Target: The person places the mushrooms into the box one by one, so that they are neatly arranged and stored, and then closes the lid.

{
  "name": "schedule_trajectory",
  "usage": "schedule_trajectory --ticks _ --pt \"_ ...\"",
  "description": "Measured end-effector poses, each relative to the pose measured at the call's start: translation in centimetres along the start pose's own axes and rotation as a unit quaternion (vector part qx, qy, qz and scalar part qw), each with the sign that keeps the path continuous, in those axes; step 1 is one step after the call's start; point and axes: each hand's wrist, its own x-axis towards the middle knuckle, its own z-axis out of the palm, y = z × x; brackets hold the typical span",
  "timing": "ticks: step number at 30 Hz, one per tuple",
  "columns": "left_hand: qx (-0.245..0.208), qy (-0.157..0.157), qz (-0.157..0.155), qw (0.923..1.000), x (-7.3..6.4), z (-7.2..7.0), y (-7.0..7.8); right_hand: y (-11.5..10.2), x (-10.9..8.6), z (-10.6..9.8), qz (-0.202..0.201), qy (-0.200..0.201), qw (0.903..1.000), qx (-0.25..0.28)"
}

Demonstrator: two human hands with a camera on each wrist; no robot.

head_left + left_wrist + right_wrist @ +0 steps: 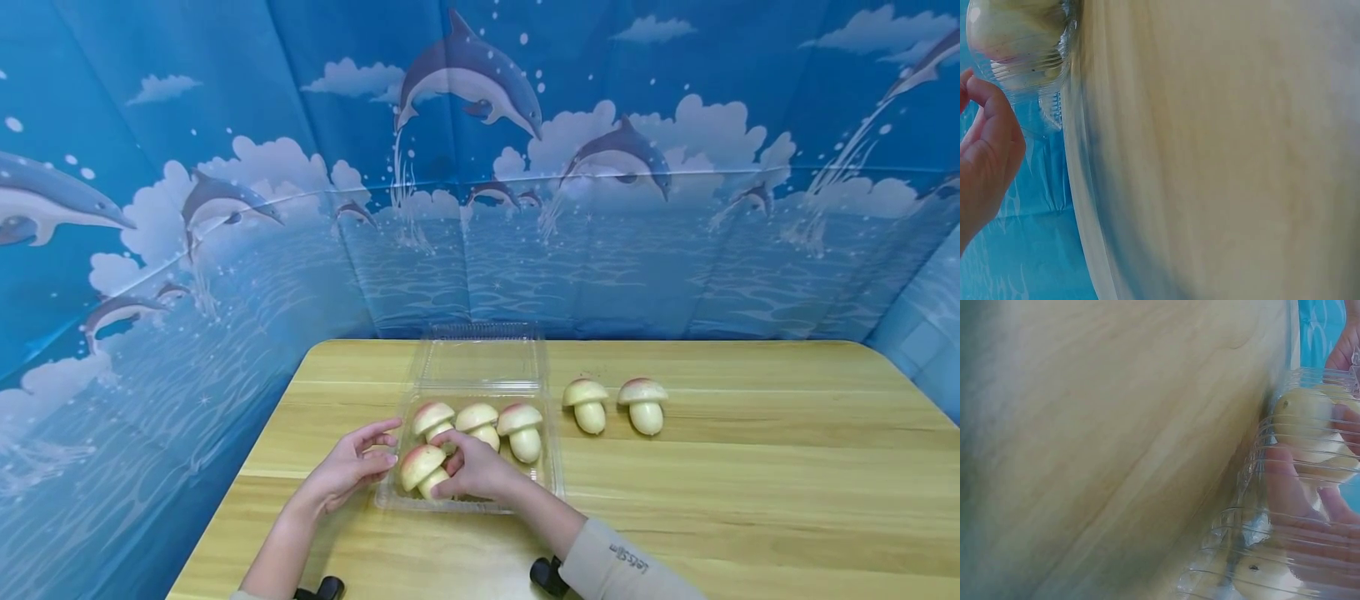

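A clear plastic clamshell box lies open on the table, its lid folded back toward the curtain. Three cream toy mushrooms with pink-tinged caps form the far row in it, the rightmost mushroom among them. My right hand reaches into the box and grips the near-left toy mushroom, thumb by its stem. Through the ribbed wall in the right wrist view, fingers show around a pale stem. My left hand is held at the box's left wall, fingers loosely bent, with nothing in it.
Two more toy mushrooms stand to the right of the box, the nearer one and the farther one. A blue dolphin-print curtain hangs behind the wooden table. Black wrist gear shows below the right sleeve.
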Motion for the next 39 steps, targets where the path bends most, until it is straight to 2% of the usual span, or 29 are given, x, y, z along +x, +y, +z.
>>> schedule_trajectory --ticks 18,26,39 --pt "0.010 -0.002 0.003 0.9999 -0.1 0.0 0.1 -0.1 0.0 -0.2 0.001 -0.010 0.9999 0.014" --pt "0.008 0.004 -0.002 1.0000 -0.2 0.1 0.2 -0.2 0.0 -0.4 0.014 -0.007 0.9994 0.030" --pt "0.004 0.004 -0.002 1.0000 -0.3 0.2 0.3 -0.1 -0.6 -1.1 -0.005 -0.026 0.9984 0.051"
